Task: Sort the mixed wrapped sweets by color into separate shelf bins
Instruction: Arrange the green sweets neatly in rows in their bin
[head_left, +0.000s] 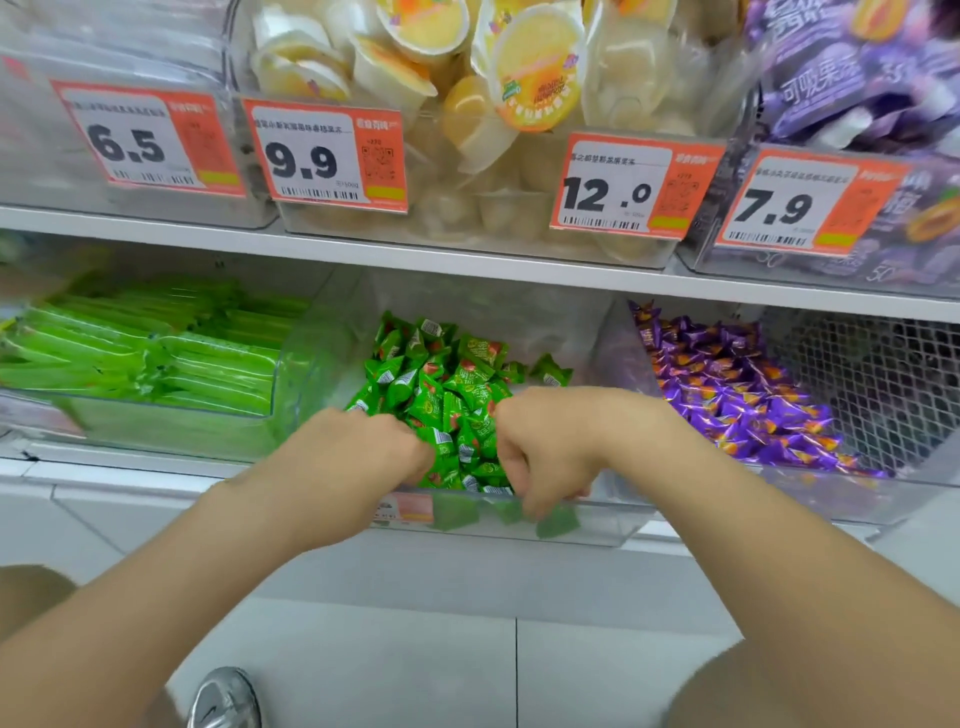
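Lower shelf, left end: a clear bin (171, 431) holds long green packs (156, 353), stacked flat. They are not part of the sort.

Middle bin (613, 525): a heap of green sweets (441, 384) banks up from the back wall to the front rim. Both hands are in it at the front edge.
- Left hand (358, 447): knuckles up, fingers curled down into the heap at its left front. The fingertips are buried, so I cannot tell whether it holds any pieces.
- Right hand (545, 447): just beside the left, with sweets between them. The fingers hook down over the front rim and are blurred. I cannot tell whether anything is pinched.

Right bin (831, 499): purple sweets (737, 384) lie along its left side and front. A clear wall separates them from the green heap.

Upper shelf: orange price tags (327, 156) on the bin fronts, with jelly cups (535, 67) behind the middle ones.

Judgement: the step looks like raking through the green heap for strays. No off-colour piece shows on top.

Method note:
- Part the heap outward with both hands so the lower layers surface.
- Keep the sweep low so nothing spills over the front rim.
- Take any stray with a fingertip pinch, not a fistful.
- Lift it clear over the dividing wall before letting go.
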